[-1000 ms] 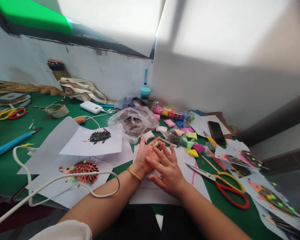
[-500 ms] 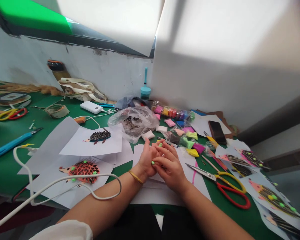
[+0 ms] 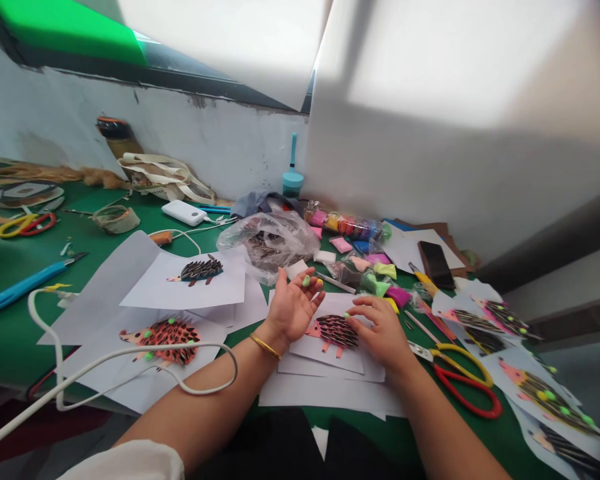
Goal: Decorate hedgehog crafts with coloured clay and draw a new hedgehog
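My left hand [image 3: 295,305] is palm up with its fingers loosely curled, carrying a lump of green clay [image 3: 307,281] and a small yellow bit of clay [image 3: 320,284] at the fingers. A gold bangle [image 3: 268,347] circles that wrist. Over the right end of a hedgehog picture [image 3: 336,333], with dark seed spines and pink legs, my right hand [image 3: 380,330] has thumb and fingertips close together. A tiny green clay ball [image 3: 347,315] shows at its fingertips. White paper sheets [image 3: 325,392] lie beneath the picture.
Scissors [image 3: 460,373] and more hedgehog pictures [image 3: 545,393] lie at right. Packets of coloured clay [image 3: 375,285] and a plastic bag of seeds [image 3: 270,243] are behind the hands. A white cable [image 3: 130,360] loops over the left forearm. A blue craft knife [image 3: 25,288] is far left.
My hands, together half a second ago, are now apart. My right hand has moved right and reaches over the hedgehog picture, which the hands covered before. My left hand stays palm up.
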The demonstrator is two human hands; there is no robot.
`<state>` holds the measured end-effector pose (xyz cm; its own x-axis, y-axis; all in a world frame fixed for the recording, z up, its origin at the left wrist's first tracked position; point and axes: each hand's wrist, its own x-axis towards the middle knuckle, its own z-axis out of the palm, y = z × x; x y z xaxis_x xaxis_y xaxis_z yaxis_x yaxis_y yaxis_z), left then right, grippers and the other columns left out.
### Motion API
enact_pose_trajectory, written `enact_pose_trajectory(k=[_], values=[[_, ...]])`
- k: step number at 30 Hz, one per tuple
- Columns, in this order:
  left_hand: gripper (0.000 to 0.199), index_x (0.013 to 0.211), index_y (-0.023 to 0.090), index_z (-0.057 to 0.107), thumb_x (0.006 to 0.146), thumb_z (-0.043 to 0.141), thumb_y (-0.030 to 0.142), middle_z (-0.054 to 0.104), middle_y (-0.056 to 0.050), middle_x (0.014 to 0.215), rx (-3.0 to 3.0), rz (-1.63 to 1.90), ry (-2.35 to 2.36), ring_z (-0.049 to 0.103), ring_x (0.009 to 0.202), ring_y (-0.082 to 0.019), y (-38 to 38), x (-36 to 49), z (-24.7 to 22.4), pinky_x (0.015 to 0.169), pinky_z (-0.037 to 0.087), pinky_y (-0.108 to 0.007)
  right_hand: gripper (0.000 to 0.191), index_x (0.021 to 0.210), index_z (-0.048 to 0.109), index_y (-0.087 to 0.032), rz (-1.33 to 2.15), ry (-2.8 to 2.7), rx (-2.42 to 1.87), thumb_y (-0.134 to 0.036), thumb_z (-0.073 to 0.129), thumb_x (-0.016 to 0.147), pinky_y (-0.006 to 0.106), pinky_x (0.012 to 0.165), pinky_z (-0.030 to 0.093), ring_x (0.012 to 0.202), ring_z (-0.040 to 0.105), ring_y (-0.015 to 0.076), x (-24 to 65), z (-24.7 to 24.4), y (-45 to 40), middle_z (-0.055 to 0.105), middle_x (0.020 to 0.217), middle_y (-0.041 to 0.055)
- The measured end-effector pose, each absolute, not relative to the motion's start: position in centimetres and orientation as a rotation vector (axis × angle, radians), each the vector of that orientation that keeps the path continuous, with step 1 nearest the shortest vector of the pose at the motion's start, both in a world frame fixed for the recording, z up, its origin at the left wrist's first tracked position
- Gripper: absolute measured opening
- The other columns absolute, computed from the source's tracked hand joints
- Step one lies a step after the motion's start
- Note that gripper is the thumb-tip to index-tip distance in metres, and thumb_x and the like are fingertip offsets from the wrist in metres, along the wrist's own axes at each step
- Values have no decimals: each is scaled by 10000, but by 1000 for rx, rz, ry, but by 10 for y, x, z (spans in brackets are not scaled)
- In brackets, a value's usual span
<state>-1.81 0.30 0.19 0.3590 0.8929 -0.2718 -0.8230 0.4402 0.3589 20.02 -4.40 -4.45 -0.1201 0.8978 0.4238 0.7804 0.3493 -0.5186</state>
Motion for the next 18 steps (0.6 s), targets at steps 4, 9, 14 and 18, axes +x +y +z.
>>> enact_pose_trajectory(k=[4,9,14,18], values=[[636,1054,131,640,948,295,656,609,-69,852,171,1108,467,636,808,-168,2,-18,3,731,546,-297,150,918,764,-281,189,-1990,-1481,-360,651,858,477,957,431,1053,583,275,198,-49,-41,669,1112,72],[624,1056,142,642,949,298,652,612,-69,854,173,1095,463,634,801,-168,1,-18,3,726,540,-293,167,941,770,-283,153,-2019,-1461,-357,638,868,492,958,433,1068,578,278,197,-50,-40,674,1132,72],[616,1071,140,636,951,304,645,614,-69,860,174,1090,454,636,800,-168,1,-18,3,728,539,-296,158,932,775,-287,134,-2024,-1470,-343,644,865,498,947,438,1059,577,280,193,-49,-40,680,1129,70],[614,1079,141,634,949,312,647,617,-69,864,172,1090,456,635,796,-166,1,-18,3,725,539,-295,155,937,777,-288,132,-2036,-1473,-337,654,857,498,954,433,1072,576,283,193,-50,-40,683,1133,70]])
